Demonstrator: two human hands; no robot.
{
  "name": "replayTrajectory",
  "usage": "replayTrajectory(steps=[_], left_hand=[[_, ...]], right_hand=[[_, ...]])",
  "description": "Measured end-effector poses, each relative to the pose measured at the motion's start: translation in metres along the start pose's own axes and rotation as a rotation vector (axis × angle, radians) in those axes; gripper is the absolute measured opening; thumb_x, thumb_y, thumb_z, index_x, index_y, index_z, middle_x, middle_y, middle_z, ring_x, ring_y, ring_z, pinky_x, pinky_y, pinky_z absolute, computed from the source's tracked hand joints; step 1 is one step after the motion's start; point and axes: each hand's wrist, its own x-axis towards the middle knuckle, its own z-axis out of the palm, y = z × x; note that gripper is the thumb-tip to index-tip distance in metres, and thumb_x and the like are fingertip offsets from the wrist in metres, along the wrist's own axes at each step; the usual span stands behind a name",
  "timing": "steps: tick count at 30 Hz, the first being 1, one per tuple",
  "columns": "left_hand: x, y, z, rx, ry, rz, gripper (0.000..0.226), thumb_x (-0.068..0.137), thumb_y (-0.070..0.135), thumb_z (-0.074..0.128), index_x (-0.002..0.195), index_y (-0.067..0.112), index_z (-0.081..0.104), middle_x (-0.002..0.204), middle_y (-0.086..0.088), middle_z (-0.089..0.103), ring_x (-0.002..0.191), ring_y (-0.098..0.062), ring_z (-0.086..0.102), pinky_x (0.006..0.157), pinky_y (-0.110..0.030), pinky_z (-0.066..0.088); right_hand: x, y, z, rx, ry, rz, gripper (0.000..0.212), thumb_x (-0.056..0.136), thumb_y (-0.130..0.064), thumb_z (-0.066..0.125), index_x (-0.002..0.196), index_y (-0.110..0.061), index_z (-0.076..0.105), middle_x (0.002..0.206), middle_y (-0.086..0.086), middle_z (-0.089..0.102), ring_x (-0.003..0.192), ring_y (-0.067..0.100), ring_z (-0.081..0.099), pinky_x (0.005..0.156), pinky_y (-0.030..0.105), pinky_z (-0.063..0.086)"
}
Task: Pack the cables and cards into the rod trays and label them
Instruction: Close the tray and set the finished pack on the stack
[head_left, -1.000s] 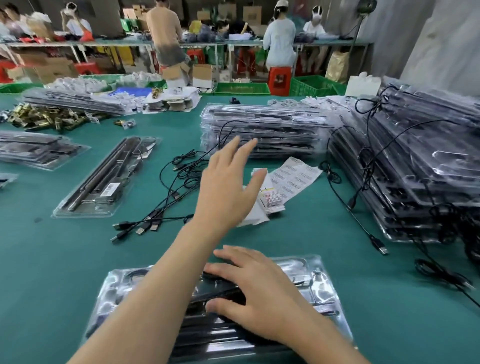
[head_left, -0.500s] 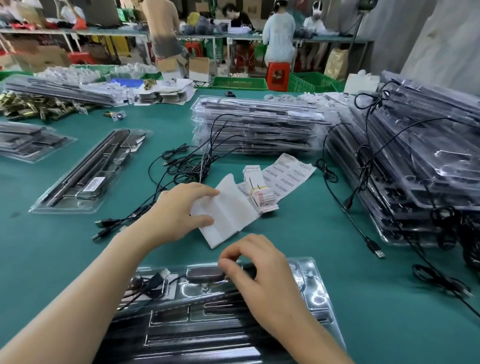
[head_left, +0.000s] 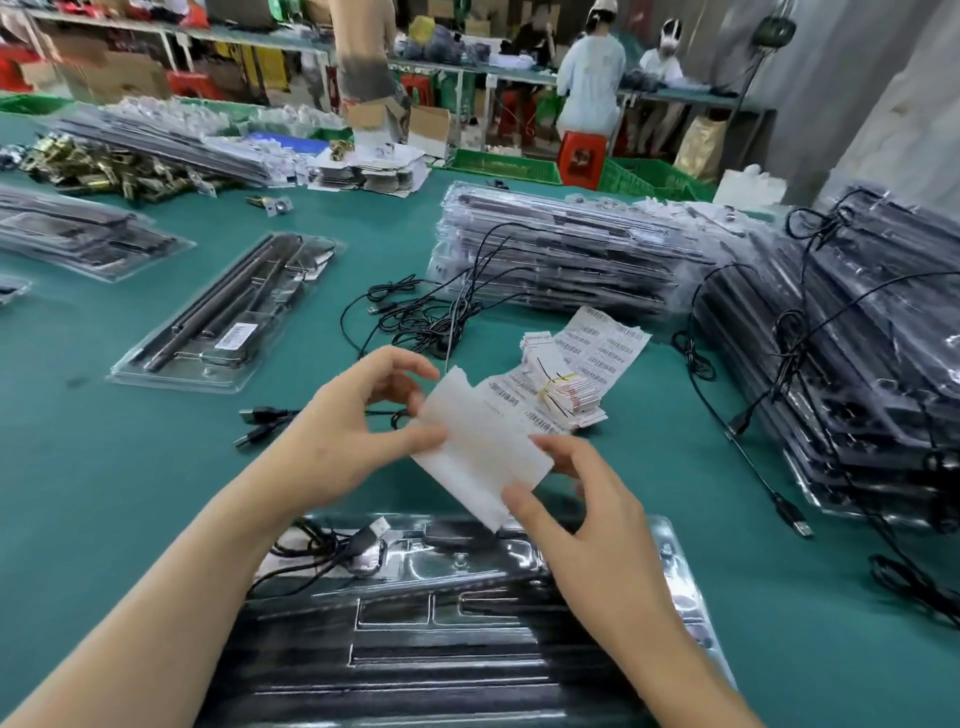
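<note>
Tabletop (head_left: 130, 467): green surface is carrying stacks (head_left: 561, 249) of trays along its far and right edges.
Tray (head_left: 670, 545): 1 clear tray is lying at the near edge, holding dark rods (head_left: 441, 675) and a cable (head_left: 332, 545) tucked in its left pocket.
Sheet (head_left: 478, 452): white sheet is now hanging in the air just above the tray's far edge; 0.5 s ago it was only being lifted off the tabletop.
Left hand (head_left: 353, 431): reaching out flat 1 s ago, it is now pinching the sheet's left edge between thumb and fingers.
Right hand (head_left: 587, 525): it is no longer pressing on the tray; thumb and fingertips are gripping the sheet's near right corner.
Cards (head_left: 566, 395): banded bundle is sitting on the barcode sheets (head_left: 608, 343) mid-table, just beyond the hands.
Loose cables (head_left: 421, 317): they are lying tangled before the far stack.
Labelled tray (head_left: 228, 317): 1 tray toward the left edge is already wearing a barcode sticker.
Meaning: with both hands leaving the tray for the sheet, work is probably shifting from packing to labelling. The sheet's visible side is showing blank, so whether stickers remain on it cannot be told, nor whether a card is already in the tray.
</note>
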Motion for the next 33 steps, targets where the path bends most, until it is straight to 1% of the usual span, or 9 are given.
replayTrajectory(steps=[3,6,8,10,12,15,22,28,33], left_hand=[[-0.004,-0.003,-0.005,0.13,-0.098,0.027,0.055,0.09,0.004,0.073,0.125,0.045,0.064,0.104,0.016,0.068,0.114,-0.009,0.063,0.106,-0.028,0.041],[-0.01,0.004,-0.012,0.132,-0.146,0.059,0.061,0.086,-0.015,0.051,0.099,0.039,0.077,0.11,0.015,0.066,0.116,-0.007,0.06,0.098,-0.018,0.038],[-0.009,0.011,-0.017,0.041,-0.149,0.062,0.056,0.079,-0.009,0.042,0.085,0.031,0.081,0.115,0.01,0.068,0.116,-0.006,0.06,0.093,-0.014,0.042],[-0.004,0.018,-0.019,-0.002,-0.211,0.027,0.054,0.09,-0.005,0.039,0.076,0.025,0.081,0.112,0.006,0.072,0.117,-0.006,0.061,0.1,-0.015,0.042],[-0.001,0.022,-0.014,0.043,-0.301,-0.061,0.048,0.105,0.013,0.044,0.075,0.025,0.079,0.103,0.006,0.074,0.114,-0.008,0.062,0.106,-0.02,0.041],[-0.01,0.018,-0.004,0.209,-0.162,0.182,0.019,0.092,0.048,0.067,0.095,0.034,0.08,0.113,0.015,0.071,0.115,-0.007,0.064,0.101,-0.02,0.044],[-0.011,0.013,0.01,0.35,-0.096,0.291,0.028,0.078,0.049,0.081,0.105,0.041,0.075,0.118,0.023,0.063,0.119,-0.006,0.058,0.105,-0.033,0.043],[-0.011,0.011,0.012,0.355,-0.085,0.288,0.032,0.08,0.038,0.086,0.108,0.04,0.071,0.114,0.02,0.065,0.115,-0.011,0.06,0.099,-0.043,0.047],[-0.012,0.013,0.015,0.441,-0.11,0.336,0.038,0.083,0.052,0.076,0.118,0.039,0.073,0.119,0.021,0.064,0.116,-0.005,0.057,0.103,-0.036,0.042]], right_hand=[[0.006,-0.008,0.0,-0.126,0.064,-0.15,0.02,0.085,-0.027,0.078,0.092,-0.042,0.067,0.098,-0.027,0.066,0.098,-0.003,0.061,0.077,0.01,0.042],[0.016,-0.02,0.005,-0.272,0.168,-0.366,0.024,0.084,-0.013,0.074,0.085,-0.036,0.065,0.091,-0.021,0.064,0.086,0.005,0.059,0.079,0.016,0.043],[0.021,-0.022,0.009,-0.339,0.256,-0.516,0.02,0.085,-0.007,0.071,0.084,-0.027,0.068,0.092,-0.018,0.059,0.085,0.011,0.056,0.077,0.023,0.045],[0.022,-0.016,0.014,-0.329,0.309,-0.595,0.016,0.085,-0.001,0.073,0.082,-0.017,0.07,0.093,-0.011,0.056,0.083,0.016,0.057,0.07,0.029,0.048],[0.021,-0.01,0.017,-0.272,0.334,-0.604,0.017,0.085,0.002,0.075,0.082,-0.014,0.071,0.092,-0.009,0.053,0.078,0.017,0.056,0.063,0.03,0.048],[0.021,-0.007,0.018,-0.198,0.337,-0.608,0.011,0.087,-0.006,0.07,0.081,-0.016,0.07,0.086,-0.01,0.053,0.073,0.014,0.055,0.061,0.03,0.047],[0.019,-0.005,0.017,-0.052,0.259,-0.435,0.03,0.079,0.0,0.08,0.086,-0.027,0.068,0.09,-0.018,0.06,0.087,0.007,0.063,0.076,0.016,0.048],[0.021,-0.003,0.02,-0.02,0.21,-0.437,0.022,0.078,-0.017,0.082,0.094,-0.029,0.071,0.108,-0.015,0.054,0.105,0.013,0.06,0.081,0.025,0.054],[0.023,-0.001,0.02,0.043,0.21,-0.398,0.031,0.076,0.0,0.082,0.085,-0.028,0.07,0.095,-0.016,0.062,0.092,0.015,0.065,0.075,0.033,0.055]])
